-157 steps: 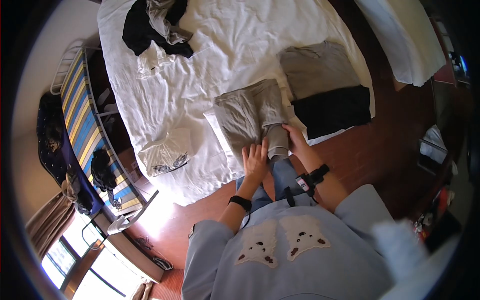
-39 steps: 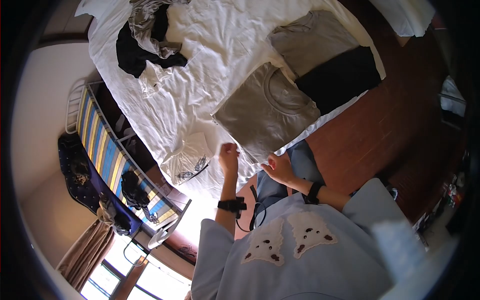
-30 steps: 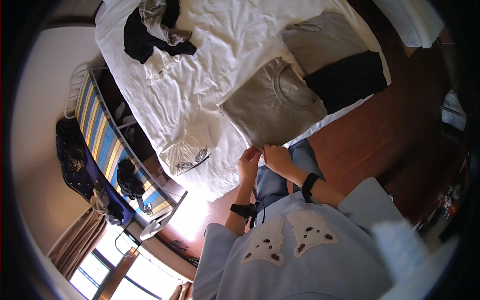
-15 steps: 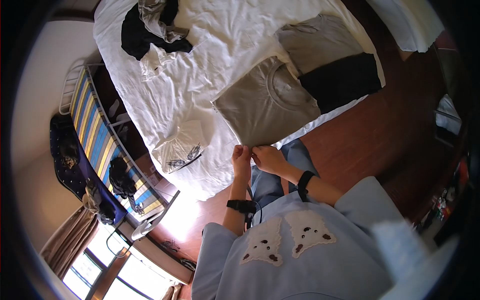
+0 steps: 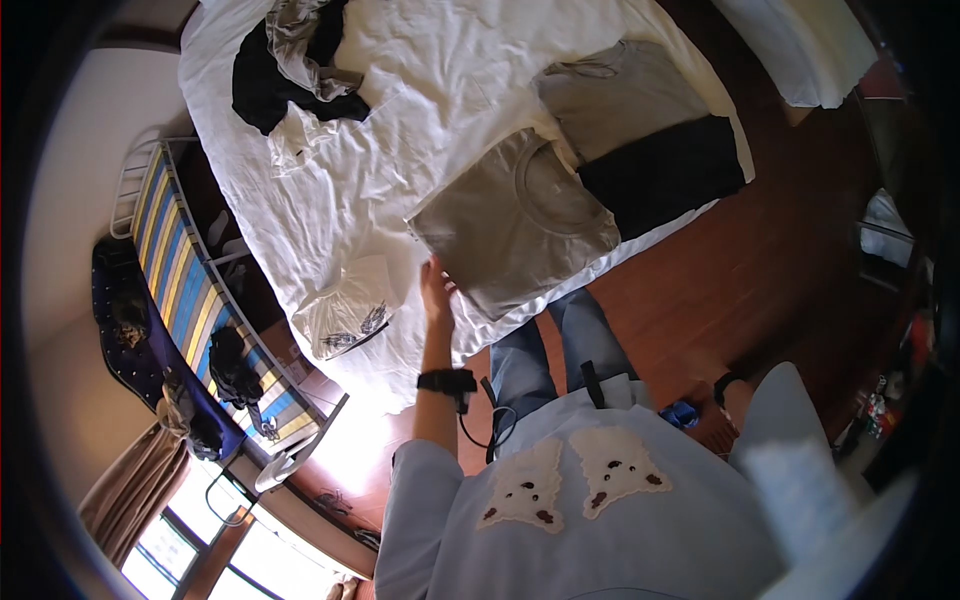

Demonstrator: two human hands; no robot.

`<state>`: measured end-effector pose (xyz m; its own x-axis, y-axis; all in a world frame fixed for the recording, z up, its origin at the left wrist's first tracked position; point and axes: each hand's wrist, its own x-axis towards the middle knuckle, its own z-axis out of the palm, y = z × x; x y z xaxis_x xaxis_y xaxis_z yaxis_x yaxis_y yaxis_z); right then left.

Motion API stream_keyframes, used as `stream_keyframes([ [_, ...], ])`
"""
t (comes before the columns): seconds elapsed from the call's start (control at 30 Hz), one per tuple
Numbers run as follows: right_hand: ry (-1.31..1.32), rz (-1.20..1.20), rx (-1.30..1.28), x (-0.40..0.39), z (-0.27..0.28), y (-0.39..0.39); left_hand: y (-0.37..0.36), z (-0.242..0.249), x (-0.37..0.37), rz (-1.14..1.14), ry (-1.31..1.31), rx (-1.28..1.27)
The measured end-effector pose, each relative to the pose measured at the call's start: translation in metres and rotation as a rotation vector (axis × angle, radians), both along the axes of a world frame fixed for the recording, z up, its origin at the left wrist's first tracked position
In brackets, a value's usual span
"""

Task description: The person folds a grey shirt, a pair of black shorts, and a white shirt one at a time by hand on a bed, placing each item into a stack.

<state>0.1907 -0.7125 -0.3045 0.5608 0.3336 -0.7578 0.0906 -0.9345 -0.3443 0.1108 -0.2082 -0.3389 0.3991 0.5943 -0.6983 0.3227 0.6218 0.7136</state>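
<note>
A grey-brown T-shirt (image 5: 500, 235) lies folded at the bed's near edge, its round collar on the right side. My left hand (image 5: 437, 292) is at the shirt's lower left side, fingers stretched out and seeming to touch its edge. Off to the right, over the floor, my right hand (image 5: 706, 368) is smeared by motion and its fingers cannot be made out. Beyond the T-shirt on the right lie another grey top (image 5: 625, 95) and a folded black garment (image 5: 660, 178). Left of my left hand is a white garment (image 5: 345, 300) with a dark print.
The white-sheeted bed (image 5: 430, 90) fills the middle. A heap of black garments (image 5: 258, 80) lies at its far left. A striped cot (image 5: 185, 270) holding a black item (image 5: 232, 365) stands on the left. A blue item (image 5: 680, 413) is on the wooden floor near a foot.
My hands have parted from the T-shirt's near corner. The left moved left and up along its side; the right swung away right and down. The camera view shifted slightly.
</note>
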Motion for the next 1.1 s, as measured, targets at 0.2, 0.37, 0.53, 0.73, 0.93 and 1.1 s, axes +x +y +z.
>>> stream_keyframes([
  [0.2, -0.186, 0.296, -0.31, 0.101, -0.023, 0.047, 0.039, -0.015, 0.056, 0.023, 0.096, 0.415],
  [0.37, -0.797, 0.254, 0.125, 0.174, -0.038, 0.18, 0.028, 0.011, 0.059, -0.013, 0.285, 0.733],
  [0.53, -0.911, 0.092, 0.498, 0.169, -0.002, 0.316, 0.0, 0.032, 0.077, -0.496, 0.383, 1.467],
  [0.73, -0.818, 0.335, 0.646, 0.171, -0.003, 0.38, -0.038, 0.012, 0.073, -0.931, 0.571, 1.308],
  [0.93, -0.728, 0.484, 0.506, 0.138, -0.035, 0.406, -0.032, 0.009, 0.076, -0.938, 0.578, 1.205],
  [1.1, -0.748, 0.454, 0.508, 0.13, -0.066, 0.414, -0.025, -0.017, 0.075, -0.983, 0.575, 1.14],
])
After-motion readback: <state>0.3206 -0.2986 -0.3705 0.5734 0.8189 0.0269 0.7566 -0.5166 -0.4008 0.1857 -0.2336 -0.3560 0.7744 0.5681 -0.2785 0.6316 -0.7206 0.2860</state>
